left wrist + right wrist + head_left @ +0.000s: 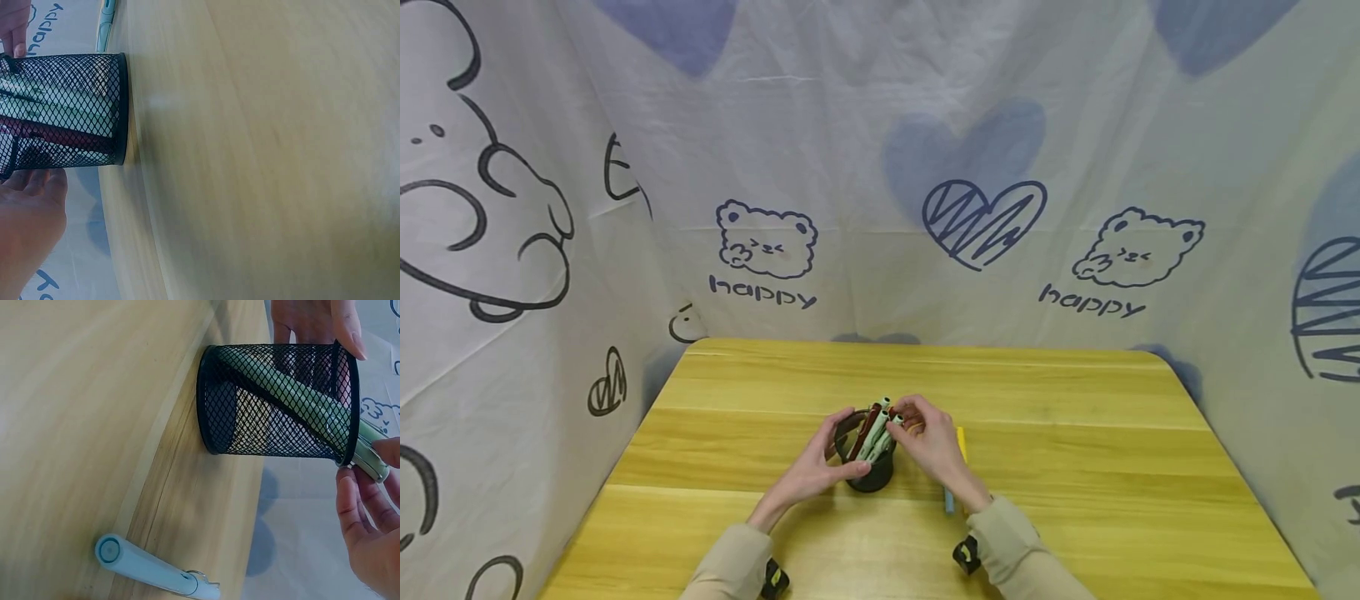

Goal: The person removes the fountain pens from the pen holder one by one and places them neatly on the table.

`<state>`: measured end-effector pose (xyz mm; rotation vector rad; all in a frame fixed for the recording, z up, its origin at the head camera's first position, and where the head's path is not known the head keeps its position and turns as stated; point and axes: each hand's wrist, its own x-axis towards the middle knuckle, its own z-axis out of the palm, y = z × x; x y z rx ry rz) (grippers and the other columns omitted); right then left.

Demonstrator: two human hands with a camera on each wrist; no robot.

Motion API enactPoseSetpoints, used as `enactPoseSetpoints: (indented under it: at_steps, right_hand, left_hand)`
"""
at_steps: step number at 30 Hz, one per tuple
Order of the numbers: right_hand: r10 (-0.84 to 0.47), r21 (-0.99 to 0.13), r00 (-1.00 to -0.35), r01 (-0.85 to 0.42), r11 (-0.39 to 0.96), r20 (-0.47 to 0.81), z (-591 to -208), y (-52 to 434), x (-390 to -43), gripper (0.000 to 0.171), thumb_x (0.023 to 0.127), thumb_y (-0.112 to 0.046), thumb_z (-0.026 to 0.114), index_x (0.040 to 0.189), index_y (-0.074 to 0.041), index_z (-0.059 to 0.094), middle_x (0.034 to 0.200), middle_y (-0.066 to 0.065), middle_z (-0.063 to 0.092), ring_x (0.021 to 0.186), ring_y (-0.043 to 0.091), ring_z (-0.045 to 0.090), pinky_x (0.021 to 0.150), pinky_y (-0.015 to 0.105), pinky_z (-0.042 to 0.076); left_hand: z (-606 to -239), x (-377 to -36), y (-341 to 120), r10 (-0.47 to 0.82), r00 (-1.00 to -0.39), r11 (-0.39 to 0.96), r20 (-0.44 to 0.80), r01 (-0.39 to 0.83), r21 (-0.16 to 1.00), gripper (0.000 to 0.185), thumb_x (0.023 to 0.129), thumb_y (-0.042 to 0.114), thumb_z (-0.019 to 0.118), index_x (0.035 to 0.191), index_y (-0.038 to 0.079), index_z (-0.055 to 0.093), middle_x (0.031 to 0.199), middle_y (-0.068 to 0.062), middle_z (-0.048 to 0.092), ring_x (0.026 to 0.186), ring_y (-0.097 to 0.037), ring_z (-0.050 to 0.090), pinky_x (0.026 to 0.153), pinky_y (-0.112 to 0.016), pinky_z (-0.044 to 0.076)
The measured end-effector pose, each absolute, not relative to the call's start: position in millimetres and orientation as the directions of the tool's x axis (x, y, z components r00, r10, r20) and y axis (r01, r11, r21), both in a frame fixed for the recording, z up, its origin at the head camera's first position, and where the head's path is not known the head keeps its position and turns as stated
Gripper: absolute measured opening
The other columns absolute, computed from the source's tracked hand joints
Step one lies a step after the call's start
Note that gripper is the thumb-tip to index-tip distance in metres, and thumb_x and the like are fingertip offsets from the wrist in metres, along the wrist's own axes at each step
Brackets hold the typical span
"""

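**Both hands at the mesh cup, pens leaning toward the right hand**

I see the black wire-mesh pen cup standing upright near the middle of the yellow wooden surface, directly in front of me and between my two hands. My left hand wraps the cup's left wall, thumb at the near side and fingers curled round the far side, so it grips the cup. My right hand sits at the rim on the cup's right, its fingertips pinching the top of a pale green pen.

That pen is what matters. In the right wrist view its long axis runs on a slant across the inside of the cup, from the base on the side away from the right hand up to the rim on the side at my right fingers, where its capped end pokes out past the wire. A dark red pen and more pale green ones lean the same way. So the right hand is the nearer one to the pen tops; the left hand is only on the wall.

Just beside the right hand, a pale blue pen and a yellow pen lie flat on the surface, clear of the cup, long axes pointing roughly away from me.
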<state>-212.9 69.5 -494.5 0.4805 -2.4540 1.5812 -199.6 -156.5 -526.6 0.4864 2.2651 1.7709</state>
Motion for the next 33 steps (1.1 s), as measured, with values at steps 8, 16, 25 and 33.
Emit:
enactPoseSetpoints:
  at_steps: [8,16,25,33]
  right_hand:
    - [-0.164,-0.849,-0.931,-0.365,0.383,0.326,-492.2,68.8,-210.2,0.029,0.087,-0.005,0.077,0.112,-0.008,0.065,0.085,0.008,0.072,0.071,0.007,0.064,0.066,0.019,0.055]
    - [-0.151,-0.876,-0.942,-0.335,0.348,0.300,-490.9,69.1,-207.1,0.031,0.084,-0.003,0.079,0.109,-0.005,0.062,0.082,0.011,0.074,0.070,0.005,0.063,0.064,0.018,0.054]
    - [-0.083,-0.927,-0.958,-0.285,0.241,0.273,-483.9,71.7,-202.0,0.027,0.083,0.000,0.079,0.106,-0.003,0.065,0.094,0.015,0.073,0.083,0.016,0.069,0.073,0.022,0.058]
    - [-0.032,-0.958,-0.968,-0.251,0.140,0.249,-474.7,74.1,-197.2,0.025,0.084,0.003,0.076,0.107,0.000,0.065,0.100,0.021,0.072,0.089,0.023,0.073,0.077,0.016,0.058]
  left_hand:
    - [-526.3,-199.5,-156.1,0.385,-0.923,0.227,0.021,0.117,0.967,0.092,0.088,0.021,0.079,0.159,0.009,0.022,0.163,-0.015,0.033,0.148,-0.043,0.035,0.121,-0.064,0.025]
    - [-525.8,-198.7,-156.4,0.383,-0.924,0.229,0.012,0.107,0.968,0.093,0.088,0.021,0.079,0.160,0.010,0.021,0.163,-0.014,0.032,0.149,-0.043,0.034,0.122,-0.064,0.024]
    - [-525.8,-198.3,-155.2,0.387,-0.922,0.209,0.030,0.120,0.970,0.092,0.088,0.019,0.079,0.159,0.009,0.022,0.162,-0.014,0.034,0.148,-0.042,0.035,0.122,-0.063,0.025]
    - [-525.3,-198.1,-156.0,0.397,-0.917,0.205,0.048,0.139,0.969,0.091,0.089,0.019,0.078,0.159,0.008,0.021,0.162,-0.014,0.034,0.148,-0.042,0.035,0.121,-0.064,0.025]
